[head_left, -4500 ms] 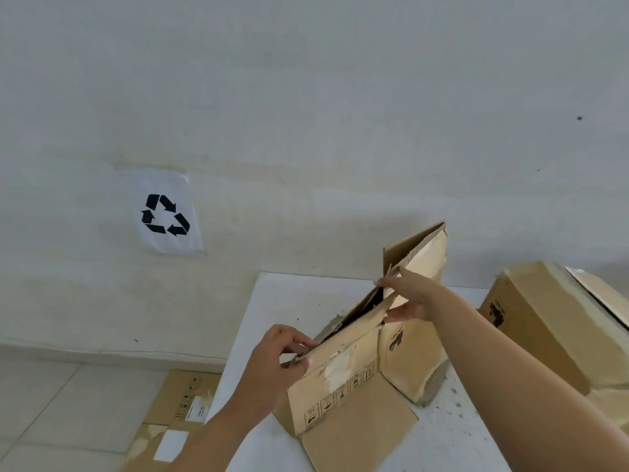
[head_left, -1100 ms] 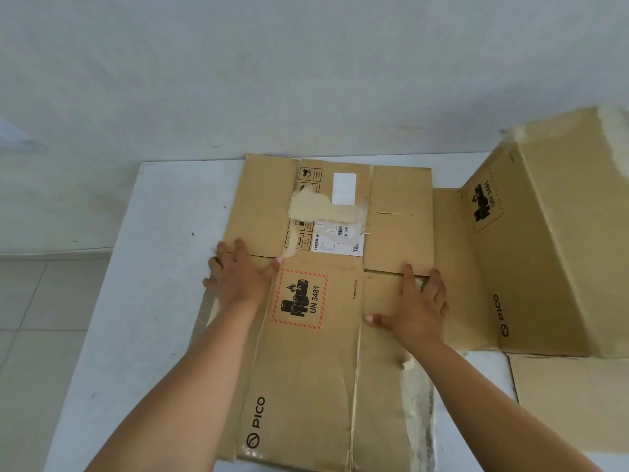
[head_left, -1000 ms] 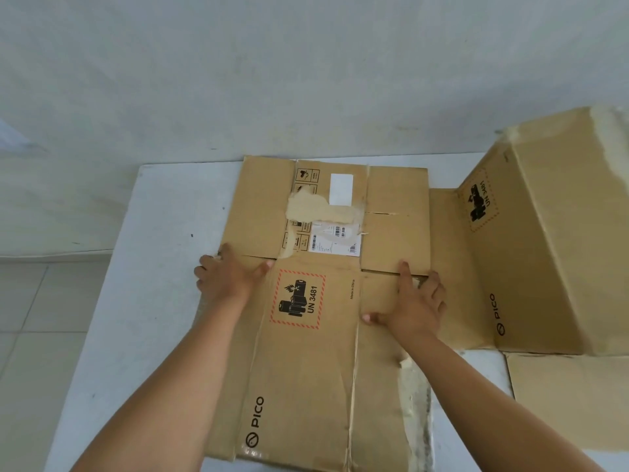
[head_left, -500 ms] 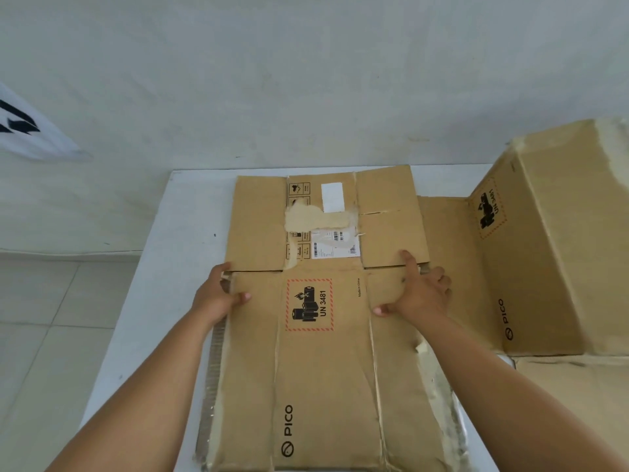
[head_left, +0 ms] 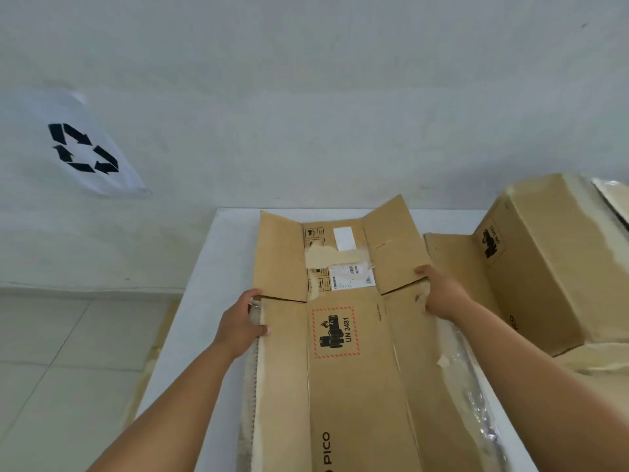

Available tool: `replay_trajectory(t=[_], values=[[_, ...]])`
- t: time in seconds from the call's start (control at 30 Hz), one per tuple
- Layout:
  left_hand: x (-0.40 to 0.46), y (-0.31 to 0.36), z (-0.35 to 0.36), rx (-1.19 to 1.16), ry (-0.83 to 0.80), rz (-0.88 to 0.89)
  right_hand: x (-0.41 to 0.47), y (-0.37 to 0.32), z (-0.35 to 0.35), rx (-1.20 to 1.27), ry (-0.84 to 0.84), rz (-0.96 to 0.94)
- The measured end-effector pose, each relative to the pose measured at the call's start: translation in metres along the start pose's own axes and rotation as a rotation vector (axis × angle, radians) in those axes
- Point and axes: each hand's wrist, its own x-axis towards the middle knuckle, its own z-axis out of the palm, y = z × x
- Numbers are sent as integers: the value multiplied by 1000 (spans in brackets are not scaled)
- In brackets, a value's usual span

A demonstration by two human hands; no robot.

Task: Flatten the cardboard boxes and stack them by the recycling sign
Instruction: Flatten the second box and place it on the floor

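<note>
A flattened brown cardboard box (head_left: 343,376) with a red UN 3481 label lies along the white table (head_left: 211,267). My left hand (head_left: 240,323) grips its left edge, thumb on top. My right hand (head_left: 439,294) holds its right edge at the flap crease. The far flaps tilt up a little off the table. A second cardboard box (head_left: 541,267), still standing as a box, sits at the right. The recycling sign (head_left: 85,149) hangs on the wall at the left.
More flat cardboard (head_left: 160,335) lies on the tiled floor beside the table's left edge, mostly hidden. A loose cardboard sheet (head_left: 602,362) lies under the standing box at the right. The wall runs close behind the table.
Both hands moved from pressing flat on the cardboard to gripping its left and right edges. The far flaps have risen. The view swung left, bringing the recycling sign in.
</note>
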Motion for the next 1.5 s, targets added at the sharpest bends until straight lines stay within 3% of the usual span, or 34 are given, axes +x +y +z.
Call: replay_trajectory(t=[0.23,0.7,1.07,1.5], values=[[-24,-18,-80,8,84,133,-67,-46,24,199,210,-13],[-38,-13,-233,25,374,424,-144,-178,19,412,518,-283],[-5,-2,-320,9,544,497,-110,-277,17,560,615,-431],[34,-67,-438,17,691,566,-124,-415,81,703,716,-472]])
